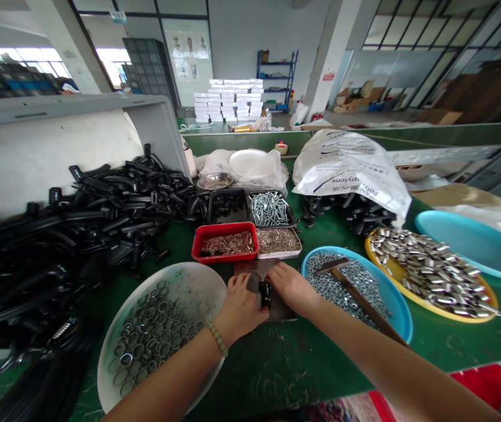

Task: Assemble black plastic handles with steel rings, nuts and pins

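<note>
Steadying the black part [265, 294] over the metal plate [282, 312]: press evenly, guarding fingertips. Positioned with left hand [241, 308] curled against it, right hand [293, 287] bent close beside; cannot tell exact pinch of either. Looks compact, dark and glossy, with a faint pale mark.

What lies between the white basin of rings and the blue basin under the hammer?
In the head view, the left hand and right hand, with a black part between them, over a flat metal plate.
</note>
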{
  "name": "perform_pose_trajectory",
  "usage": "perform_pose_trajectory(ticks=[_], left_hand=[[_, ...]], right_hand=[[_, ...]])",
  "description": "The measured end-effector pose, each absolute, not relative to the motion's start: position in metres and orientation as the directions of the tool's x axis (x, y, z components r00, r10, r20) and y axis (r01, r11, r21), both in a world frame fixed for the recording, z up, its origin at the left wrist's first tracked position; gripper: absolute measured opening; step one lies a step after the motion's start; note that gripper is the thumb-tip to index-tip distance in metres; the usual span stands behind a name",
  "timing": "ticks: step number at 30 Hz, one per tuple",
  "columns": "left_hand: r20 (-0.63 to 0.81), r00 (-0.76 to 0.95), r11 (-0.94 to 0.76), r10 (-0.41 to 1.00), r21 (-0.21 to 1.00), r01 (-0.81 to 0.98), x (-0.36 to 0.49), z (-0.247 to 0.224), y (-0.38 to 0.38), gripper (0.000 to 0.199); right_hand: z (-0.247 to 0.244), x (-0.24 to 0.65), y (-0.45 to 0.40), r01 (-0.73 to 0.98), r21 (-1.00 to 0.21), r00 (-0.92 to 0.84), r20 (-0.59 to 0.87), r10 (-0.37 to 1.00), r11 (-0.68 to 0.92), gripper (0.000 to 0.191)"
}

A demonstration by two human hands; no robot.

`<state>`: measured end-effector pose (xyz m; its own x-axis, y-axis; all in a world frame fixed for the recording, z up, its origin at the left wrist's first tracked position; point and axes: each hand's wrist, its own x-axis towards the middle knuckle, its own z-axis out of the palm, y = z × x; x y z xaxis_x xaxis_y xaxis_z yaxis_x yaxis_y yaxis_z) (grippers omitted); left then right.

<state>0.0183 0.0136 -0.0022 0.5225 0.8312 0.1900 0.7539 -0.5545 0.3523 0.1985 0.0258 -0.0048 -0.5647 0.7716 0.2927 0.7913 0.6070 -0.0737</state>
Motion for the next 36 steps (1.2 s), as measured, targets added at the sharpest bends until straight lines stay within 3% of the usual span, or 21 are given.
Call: perform_pose_trajectory(ticks=[7, 9, 11, 13, 15, 18, 20, 23, 25, 28, 32, 34, 36], left_hand=[[0.202, 0.529, -0.566, 0.824, 0.318, 0.761, 0.019, -0.005, 0.013, 0.034], [0.219, 0.526, -0.570, 0.822, 0.313, 0.760, 0.019, -0.008, 0.014, 0.035], [0.238, 0.531, -0.582, 0.813, 0.318, 0.749, 0.018, -0.010, 0.015, 0.039], [0.253, 0.535, -0.592, 0.806, 0.325, 0.738, 0.018, -0.011, 0.016, 0.043], [0.262, 0.527, -0.588, 0.808, 0.335, 0.736, 0.018, -0.012, 0.016, 0.045], [0.251, 0.524, -0.582, 0.814, 0.347, 0.736, 0.018, -0.011, 0.016, 0.043], [0.236, 0.537, -0.586, 0.810, 0.342, 0.735, 0.018, -0.010, 0.016, 0.037], [0.214, 0.524, -0.565, 0.824, 0.361, 0.742, 0.017, -0.010, 0.015, 0.039], [0.202, 0.501, -0.539, 0.841, 0.393, 0.745, 0.017, -0.011, 0.016, 0.048], [0.200, 0.508, -0.542, 0.838, 0.414, 0.731, 0.016, -0.012, 0.016, 0.052], [0.196, 0.525, -0.556, 0.828, 0.405, 0.726, 0.017, -0.009, 0.015, 0.047], [0.175, 0.552, -0.570, 0.815, 0.410, 0.712, 0.017, -0.008, 0.015, 0.050], [0.137, 0.580, -0.573, 0.803, 0.445, 0.688, 0.017, -0.006, 0.019, 0.052]], right_hand=[[0.004, 0.200, 0.013, 0.819, 0.020, -0.560, 0.244, 0.792, 0.574, 0.018], [0.008, 0.221, 0.003, 0.915, 0.037, -0.397, 0.248, 0.884, 0.401, 0.031], [0.010, 0.254, -0.010, 0.995, 0.072, -0.088, 0.232, 0.969, 0.073, 0.043], [0.009, 0.288, -0.023, 0.973, 0.099, 0.194, 0.134, 0.972, -0.208, 0.043], [0.008, 0.310, -0.034, 0.950, 0.099, 0.297, 0.009, 0.955, -0.296, 0.037], [0.012, 0.307, -0.044, 0.954, 0.000, 0.300, -0.041, 0.953, -0.300, 0.035], [0.023, 0.283, -0.046, 0.950, -0.181, 0.253, -0.031, 0.967, -0.254, 0.037], [0.047, 0.239, -0.047, 0.875, -0.483, 0.003, -0.037, 0.999, -0.021, 0.034], [0.060, 0.215, -0.045, 0.820, -0.565, -0.116, -0.004, 0.993, 0.094, 0.033], [0.070, 0.197, -0.039, 0.820, -0.560, -0.109, 0.041, 0.993, 0.114, 0.034], [0.060, 0.210, -0.038, 0.874, -0.478, -0.124, -0.038, 0.992, 0.091, 0.030], [0.047, 0.230, -0.045, 0.905, -0.423, -0.034, 0.019, 0.999, 0.039, 0.031], [0.032, 0.255, -0.054, 0.952, -0.290, 0.127, 0.089, 0.988, -0.096, 0.034]])
